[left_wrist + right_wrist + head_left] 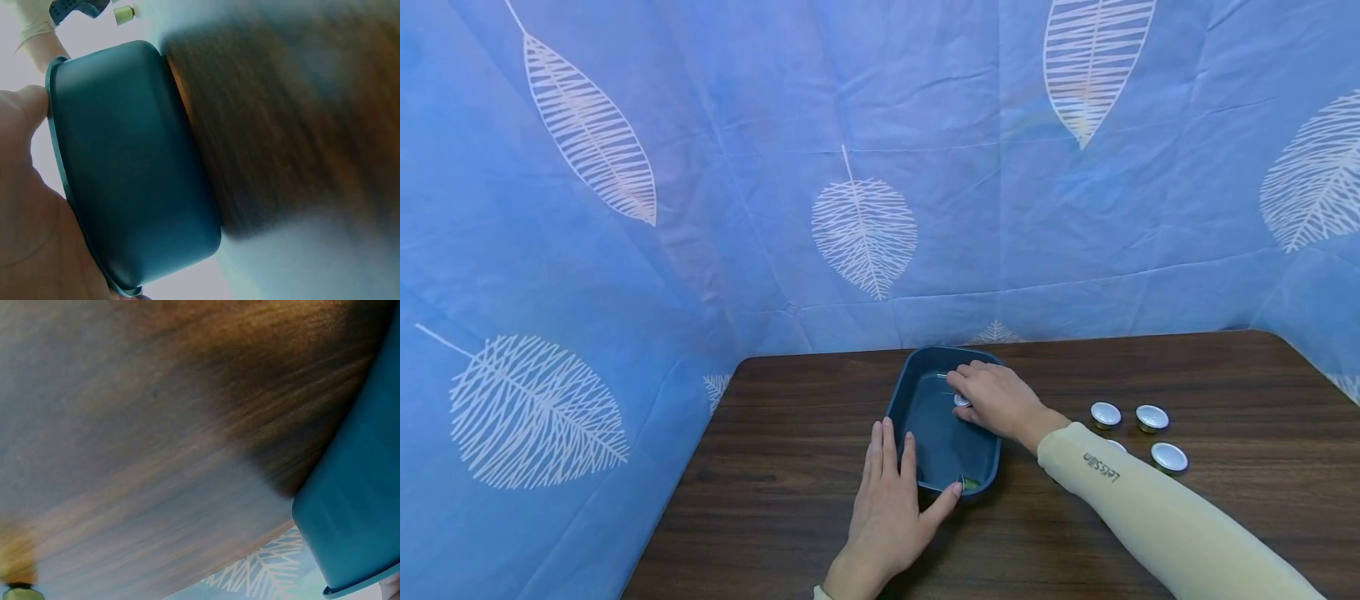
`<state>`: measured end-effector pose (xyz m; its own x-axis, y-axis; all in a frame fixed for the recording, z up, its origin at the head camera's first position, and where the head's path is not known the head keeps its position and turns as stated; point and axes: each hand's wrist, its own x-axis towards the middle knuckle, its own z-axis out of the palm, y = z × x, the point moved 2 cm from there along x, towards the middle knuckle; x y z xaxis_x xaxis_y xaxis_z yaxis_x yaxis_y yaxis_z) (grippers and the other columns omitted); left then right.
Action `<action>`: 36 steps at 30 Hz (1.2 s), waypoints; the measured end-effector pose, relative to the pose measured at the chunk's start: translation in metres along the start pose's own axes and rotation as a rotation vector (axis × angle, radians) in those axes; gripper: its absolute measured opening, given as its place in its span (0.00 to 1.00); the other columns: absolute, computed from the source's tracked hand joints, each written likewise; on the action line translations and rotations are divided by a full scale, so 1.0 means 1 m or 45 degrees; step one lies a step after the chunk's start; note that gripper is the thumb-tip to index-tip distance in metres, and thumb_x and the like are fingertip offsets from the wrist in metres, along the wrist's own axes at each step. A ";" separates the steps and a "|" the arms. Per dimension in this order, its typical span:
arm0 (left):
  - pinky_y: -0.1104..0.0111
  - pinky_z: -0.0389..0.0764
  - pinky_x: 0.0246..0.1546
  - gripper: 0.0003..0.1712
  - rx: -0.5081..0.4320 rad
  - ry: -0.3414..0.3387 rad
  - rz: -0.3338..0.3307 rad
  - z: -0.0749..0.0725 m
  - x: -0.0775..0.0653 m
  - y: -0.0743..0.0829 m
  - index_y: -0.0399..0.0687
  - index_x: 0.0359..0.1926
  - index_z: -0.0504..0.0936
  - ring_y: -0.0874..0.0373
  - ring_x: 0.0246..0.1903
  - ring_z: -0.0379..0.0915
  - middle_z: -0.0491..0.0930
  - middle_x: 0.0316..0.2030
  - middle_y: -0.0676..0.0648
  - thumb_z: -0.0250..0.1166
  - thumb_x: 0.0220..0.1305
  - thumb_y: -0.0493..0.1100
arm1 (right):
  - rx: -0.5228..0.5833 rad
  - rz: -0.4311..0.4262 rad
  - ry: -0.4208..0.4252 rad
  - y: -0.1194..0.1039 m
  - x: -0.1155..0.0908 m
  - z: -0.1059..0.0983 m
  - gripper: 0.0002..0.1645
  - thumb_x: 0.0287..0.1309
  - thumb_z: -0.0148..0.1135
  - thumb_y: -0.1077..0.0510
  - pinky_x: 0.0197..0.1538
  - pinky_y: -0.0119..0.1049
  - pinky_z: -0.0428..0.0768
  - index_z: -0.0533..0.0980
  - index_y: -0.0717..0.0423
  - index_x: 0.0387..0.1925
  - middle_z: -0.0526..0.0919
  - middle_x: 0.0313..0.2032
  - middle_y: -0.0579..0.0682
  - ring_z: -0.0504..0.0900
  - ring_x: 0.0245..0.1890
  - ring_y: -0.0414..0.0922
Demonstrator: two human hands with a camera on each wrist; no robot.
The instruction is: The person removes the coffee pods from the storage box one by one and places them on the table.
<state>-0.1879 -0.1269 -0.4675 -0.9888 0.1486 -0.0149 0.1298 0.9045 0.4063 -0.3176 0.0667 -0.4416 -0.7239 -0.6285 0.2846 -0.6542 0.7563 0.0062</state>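
Observation:
A dark blue-grey rectangular tray [917, 425] with rounded corners stands on the table. Inside it, my right hand [1000, 402] pinches a small foil-lidded cup [962, 401]; most of that cup is hidden by the fingers. My left hand [887, 512] rests at the tray's near left corner, fingers straight along the left rim and thumb on the near rim. Close to that thumb lies a green cup [971, 483] in the tray. The left wrist view shows the tray's outer wall [131, 162] against the palm, and the right wrist view shows another outer wall [356, 487].
Several small cups with whitish foil lids [1152, 417] stand on the brown wooden table [790, 467] right of the tray, one partly behind the right sleeve [1142, 500]. A blue cloth with white leaf prints [737, 167] hangs behind the table.

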 end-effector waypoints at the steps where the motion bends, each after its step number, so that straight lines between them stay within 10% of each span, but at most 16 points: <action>1: 0.40 0.54 0.84 0.58 0.001 0.000 0.001 0.000 0.000 0.000 0.46 0.84 0.61 0.39 0.88 0.33 0.37 0.88 0.38 0.52 0.71 0.82 | 0.000 -0.001 0.007 0.000 0.000 0.000 0.23 0.60 0.81 0.46 0.46 0.44 0.90 0.82 0.52 0.50 0.87 0.40 0.48 0.85 0.39 0.45; 27: 0.40 0.53 0.84 0.58 0.021 -0.014 -0.012 -0.001 0.002 0.000 0.47 0.84 0.61 0.40 0.88 0.32 0.37 0.88 0.39 0.51 0.70 0.83 | 0.170 0.046 -0.016 0.001 -0.001 -0.001 0.18 0.65 0.77 0.55 0.41 0.39 0.86 0.81 0.55 0.51 0.82 0.39 0.49 0.77 0.35 0.40; 36: 0.40 0.55 0.84 0.62 0.004 0.010 0.001 -0.001 0.001 0.000 0.43 0.85 0.58 0.39 0.88 0.35 0.40 0.88 0.38 0.51 0.70 0.84 | 0.124 -0.065 0.168 0.009 -0.005 -0.007 0.12 0.65 0.73 0.60 0.35 0.35 0.82 0.80 0.56 0.46 0.81 0.39 0.50 0.75 0.32 0.40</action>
<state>-0.1887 -0.1274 -0.4671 -0.9893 0.1460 -0.0072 0.1307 0.9057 0.4033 -0.3188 0.0778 -0.4358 -0.6584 -0.6314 0.4097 -0.7120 0.6989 -0.0671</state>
